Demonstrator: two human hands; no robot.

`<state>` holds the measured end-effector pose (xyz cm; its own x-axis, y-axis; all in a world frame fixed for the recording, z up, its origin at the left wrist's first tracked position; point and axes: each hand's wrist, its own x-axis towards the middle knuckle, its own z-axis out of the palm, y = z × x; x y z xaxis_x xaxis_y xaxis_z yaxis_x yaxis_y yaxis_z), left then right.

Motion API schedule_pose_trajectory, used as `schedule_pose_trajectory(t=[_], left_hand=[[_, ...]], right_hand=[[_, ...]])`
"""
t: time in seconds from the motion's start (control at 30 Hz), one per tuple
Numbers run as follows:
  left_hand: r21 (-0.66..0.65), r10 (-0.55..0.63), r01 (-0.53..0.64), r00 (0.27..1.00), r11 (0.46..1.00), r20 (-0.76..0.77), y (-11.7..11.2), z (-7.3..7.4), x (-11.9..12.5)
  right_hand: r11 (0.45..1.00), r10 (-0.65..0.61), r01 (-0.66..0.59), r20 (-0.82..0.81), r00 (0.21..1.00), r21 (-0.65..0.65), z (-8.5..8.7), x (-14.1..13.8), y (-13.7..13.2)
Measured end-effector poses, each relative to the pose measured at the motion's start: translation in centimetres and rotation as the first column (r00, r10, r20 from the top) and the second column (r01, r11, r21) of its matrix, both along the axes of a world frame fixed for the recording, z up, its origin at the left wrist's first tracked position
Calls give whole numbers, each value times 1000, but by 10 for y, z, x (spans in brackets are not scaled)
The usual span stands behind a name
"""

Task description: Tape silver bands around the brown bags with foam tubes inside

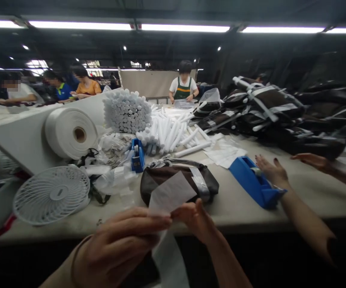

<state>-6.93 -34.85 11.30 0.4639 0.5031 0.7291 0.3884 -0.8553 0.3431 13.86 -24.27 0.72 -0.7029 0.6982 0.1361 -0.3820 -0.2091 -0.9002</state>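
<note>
Right now, taking the white sheet point(173, 193) as the middle of the dial with twelve pointing away from the wearer, the left hand point(120, 244) sits at seven o'clock, its fingers closed together and pinching the sheet's lower edge; the right hand point(198, 224) is at four o'clock, partly open, its thumb raised apart from the fingers and its fingertips at the sheet's lower right edge, though I cannot tell whether they have hold of it; a long white strip point(171, 260) hangs at six o'clock beneath the hands, and whether it joins the sheet is hidden. Just beyond the sheet, at twelve, a dark brown bag point(211, 182) lies on the counter point(221, 218), a silvery band across its right part; the sheet overlaps it in view, contact uncertain. At nine o'clock there is a round white fan grille point(53, 194); at ten, a big white roll point(71, 134) with a cardboard core; at eleven, a small blue tape dispenser point(137, 156) and, farther off, a stacked bundle of white rods point(127, 110), with loose white rods point(173, 134) spilling toward twelve. A heap of dark bags point(265, 108) rises at one to two o'clock; at three stands a larger blue tape dispenser point(247, 180), a co-worker's hand point(271, 172) just beside it and another hand point(313, 162) farther right; a person in a green apron point(183, 88) works at twelve, across the counter.
</note>
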Motion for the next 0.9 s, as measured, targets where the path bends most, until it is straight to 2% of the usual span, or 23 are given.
schedule_pose_trajectory(t=[0.07,0.13,0.2,0.27,0.37,0.47,0.6,0.67,0.7,0.77,0.83,0.9], left_hand=[[-108,-78,72,995,992,-55,17,-24,16],[-166,-110,103,993,981,-31,33,-50,32],[-164,-119,119,993,979,9,43,-73,45],[-179,-121,132,990,975,71,46,-91,55],[-255,-113,159,976,954,186,45,-108,62],[-324,-37,115,970,939,239,43,-117,61],[-324,74,11,966,946,247,41,-124,55],[-392,141,-7,939,920,313,39,-125,54],[-447,190,3,903,895,386,38,-124,54],[-573,316,85,764,815,562,35,-121,55],[-662,433,257,583,704,687,34,-118,57],[-686,504,467,465,558,727,33,-115,59]], right_hand=[[1000,6,-5,37,999,-22,6,25,-13],[987,-160,162,104,982,-11,8,31,-28],[940,-334,339,132,933,-18,6,24,-40],[893,-434,443,104,895,-84,1,16,-45],[845,-498,493,33,867,-209,-7,12,-43],[869,-451,448,33,892,-212,-10,20,-35],[969,-221,238,198,955,-68,-16,26,-35],[977,-200,213,265,943,-21,-21,24,-38],[970,-233,243,276,932,1,-24,23,-40],[941,-334,336,275,902,41,-29,21,-42],[917,-398,392,265,878,78,-32,20,-43],[904,-427,408,267,864,127,-33,18,-44]])
